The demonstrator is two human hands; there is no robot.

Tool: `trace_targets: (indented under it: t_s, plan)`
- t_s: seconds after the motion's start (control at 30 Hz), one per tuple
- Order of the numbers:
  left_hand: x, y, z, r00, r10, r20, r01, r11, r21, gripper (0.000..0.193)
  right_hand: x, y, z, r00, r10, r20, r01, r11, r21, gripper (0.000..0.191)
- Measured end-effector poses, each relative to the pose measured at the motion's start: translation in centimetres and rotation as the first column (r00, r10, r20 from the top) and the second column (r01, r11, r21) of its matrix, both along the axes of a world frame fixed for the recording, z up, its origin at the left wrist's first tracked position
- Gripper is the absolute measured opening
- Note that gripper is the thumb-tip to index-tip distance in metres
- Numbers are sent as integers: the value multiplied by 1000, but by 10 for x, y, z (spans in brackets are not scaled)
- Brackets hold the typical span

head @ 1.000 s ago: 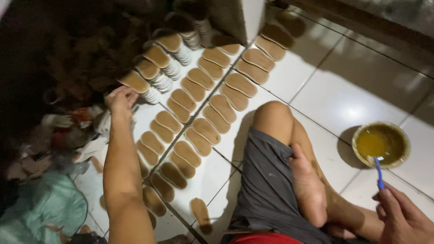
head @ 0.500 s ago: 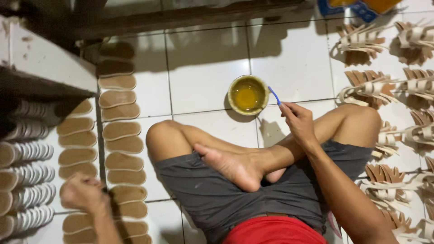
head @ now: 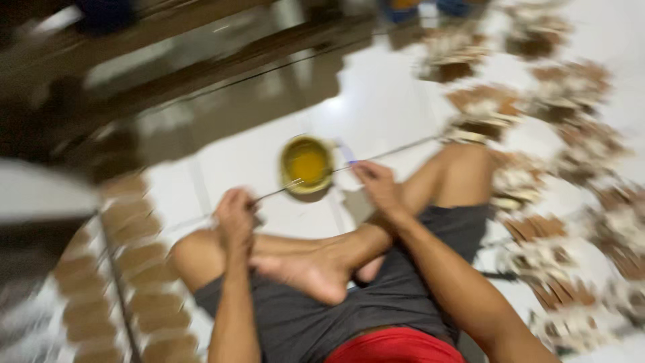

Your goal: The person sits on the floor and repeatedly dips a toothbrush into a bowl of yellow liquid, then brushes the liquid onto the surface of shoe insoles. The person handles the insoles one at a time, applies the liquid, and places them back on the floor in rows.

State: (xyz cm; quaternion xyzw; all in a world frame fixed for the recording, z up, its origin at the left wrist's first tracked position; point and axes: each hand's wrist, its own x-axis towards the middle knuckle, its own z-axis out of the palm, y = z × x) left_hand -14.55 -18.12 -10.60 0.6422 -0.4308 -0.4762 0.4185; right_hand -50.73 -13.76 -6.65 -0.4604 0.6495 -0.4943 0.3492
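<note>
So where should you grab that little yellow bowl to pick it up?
Probably by the rim of the yellow bowl, coming down from above on its near side. It stands upright on the tiled floor, open and holding yellow liquid, so pinch the edge and keep it level.

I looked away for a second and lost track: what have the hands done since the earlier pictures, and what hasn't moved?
The left hand has left the rows of brown insoles and come in over the knee, toward the yellow bowl. The picture is too blurred to tell whether it grips anything. The right hand stays beside the bowl with the blue-handled brush. The person still sits cross-legged; the bowl has not moved.
</note>
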Motion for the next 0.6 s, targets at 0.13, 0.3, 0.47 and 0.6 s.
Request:
trace_targets:
  t_s: [0.13,0.3,0.47,0.6]
  plan:
    - [-37,-1,80,621,-115,775,258,964,-64,7,-15,20,24,964,-72,255,46,993,108,27]
    - [-271,13,90,566,-544,620,758,639,-132,4,-96,121,89,953,-277,124,295,943,-153,30]
    - [-447,76,-11,44,-801,597,998,63,11,2,-219,246,144,714,-657,-242,681,732,19,33]
    - [-440,88,-31,-66,-780,622,997,-29,69,2,-247,360,182,333,-550,-766,850,527,-8,31]
